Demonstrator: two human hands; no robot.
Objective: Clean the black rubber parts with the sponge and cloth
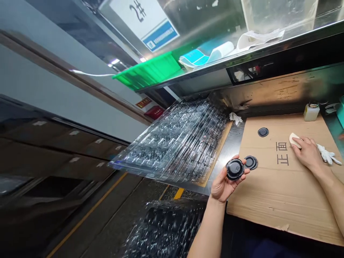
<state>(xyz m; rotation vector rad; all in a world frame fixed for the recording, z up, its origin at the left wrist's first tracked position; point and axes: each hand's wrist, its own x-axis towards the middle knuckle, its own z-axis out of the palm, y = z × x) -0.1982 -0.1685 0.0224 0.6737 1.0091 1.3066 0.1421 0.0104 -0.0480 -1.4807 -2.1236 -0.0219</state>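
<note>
Held disc: the black disc (234, 169) is sitting right of centre in the frame, its face turning up to the camera.
Left hand: the left hand (221, 186) is gripping it from beneath, palm up, fingers curling round the rim.
Good hold: supporting it by the edge is leaving the face open to view; light, even pressure is probably serving best.
Right hand: the right hand (309, 154) is pinching the cream pad (295, 140) over the cardboard (295, 200), fingers part closed.
Pad care: a loose pinch is likely helping the pad sit flat.
Loose discs: one disc (263, 132) is lying farther up the cardboard, another (251, 162) is lying just beside the left fingertips.
Right edge: a white glove (328, 154) is lying beside the right wrist.
</note>
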